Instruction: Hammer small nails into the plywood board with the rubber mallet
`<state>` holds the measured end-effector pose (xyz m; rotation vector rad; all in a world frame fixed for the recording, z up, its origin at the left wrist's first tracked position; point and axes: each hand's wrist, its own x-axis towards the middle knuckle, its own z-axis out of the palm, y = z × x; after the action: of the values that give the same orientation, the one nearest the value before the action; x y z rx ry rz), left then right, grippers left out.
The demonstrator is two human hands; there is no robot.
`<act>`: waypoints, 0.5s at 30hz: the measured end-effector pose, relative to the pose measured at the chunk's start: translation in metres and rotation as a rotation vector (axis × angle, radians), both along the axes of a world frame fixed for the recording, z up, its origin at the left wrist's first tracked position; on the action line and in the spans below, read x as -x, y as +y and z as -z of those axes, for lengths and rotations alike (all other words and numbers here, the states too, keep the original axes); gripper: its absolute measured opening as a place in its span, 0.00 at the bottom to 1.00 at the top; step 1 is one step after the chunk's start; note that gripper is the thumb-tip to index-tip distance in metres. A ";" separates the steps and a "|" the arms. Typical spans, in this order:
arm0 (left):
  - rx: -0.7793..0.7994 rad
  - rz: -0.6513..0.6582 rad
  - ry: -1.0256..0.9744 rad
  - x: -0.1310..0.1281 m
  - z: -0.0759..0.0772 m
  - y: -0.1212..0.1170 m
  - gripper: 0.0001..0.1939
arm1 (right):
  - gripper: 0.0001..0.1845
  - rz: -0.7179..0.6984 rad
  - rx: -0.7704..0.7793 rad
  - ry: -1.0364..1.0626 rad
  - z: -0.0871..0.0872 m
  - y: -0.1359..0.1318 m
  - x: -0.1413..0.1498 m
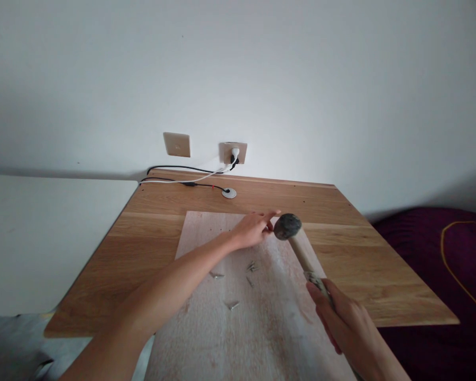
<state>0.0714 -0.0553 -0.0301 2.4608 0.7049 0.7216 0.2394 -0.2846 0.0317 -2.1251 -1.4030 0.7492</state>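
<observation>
Desk (381, 264): board (262, 328) juts past nr edge
Your R hand (353, 323): gripping mallet (287, 226)
Your L hand (252, 230): board's far end, grip unclear
Fasteners (252, 267): several loose, desk ctr; any driven, can't tell

The left hand (250, 230) and right hand (351, 323) are bare — ungloved — and the left forearm (174, 278), also bare, widens smoothly from a narrower wrist (229, 242).

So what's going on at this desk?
Someone's right hand grips a dark-headed mallet by its handle. Their left hand is at the far end of a pale wooden board on the desk, close to the mallet's head; whether it pinches anything is unclear. Several small metal fasteners lie loose on the board.
</observation>
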 end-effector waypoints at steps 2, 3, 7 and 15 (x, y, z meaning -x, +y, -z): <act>0.003 -0.002 0.000 0.000 0.000 0.000 0.35 | 0.24 0.011 0.011 0.007 -0.009 -0.002 0.003; 0.006 -0.004 0.001 -0.001 0.000 0.000 0.35 | 0.24 0.013 0.012 0.007 -0.013 -0.004 0.005; 0.019 -0.006 0.001 -0.001 0.001 0.001 0.34 | 0.24 -0.001 0.006 0.002 -0.020 -0.003 0.008; 0.031 -0.001 0.001 0.001 -0.003 -0.001 0.33 | 0.24 -0.022 0.022 0.014 -0.015 0.000 0.003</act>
<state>0.0705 -0.0564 -0.0274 2.4330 0.7121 0.7048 0.2362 -0.2847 0.0466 -2.1206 -1.4191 0.7897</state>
